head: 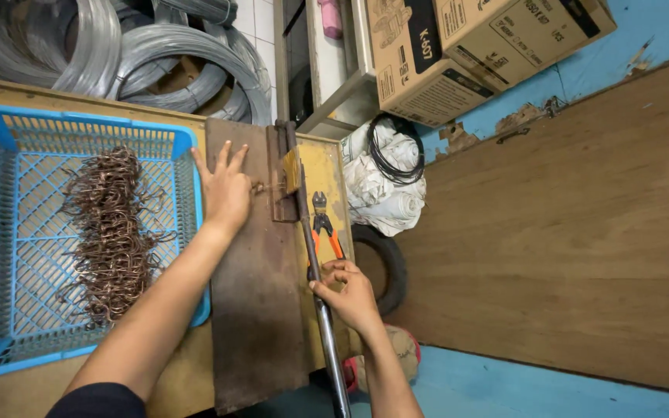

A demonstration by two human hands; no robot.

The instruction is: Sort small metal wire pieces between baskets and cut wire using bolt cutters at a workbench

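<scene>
Right hand (350, 298) clasps the long grey steel lever (320, 298) at six o'clock of the rusty plate (257, 310), left hand (226, 190) flat, fingers spread, steadying a small brown wire piece (258, 186) beside the hinge: fingers risk pinching if the lever swings.

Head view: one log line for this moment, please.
left hand: flat on metal plate, at bent wire piece | right hand: gripping lever bar | blue basket: holds bent wire hooks | cutters: idle on bench

The person's two forearms were bare down to the hands, the left hand (226, 190) and right hand (352, 296) without gloves, rings or a watch. A dark sleeve edge (98, 400) showed at the left upper arm.
</scene>
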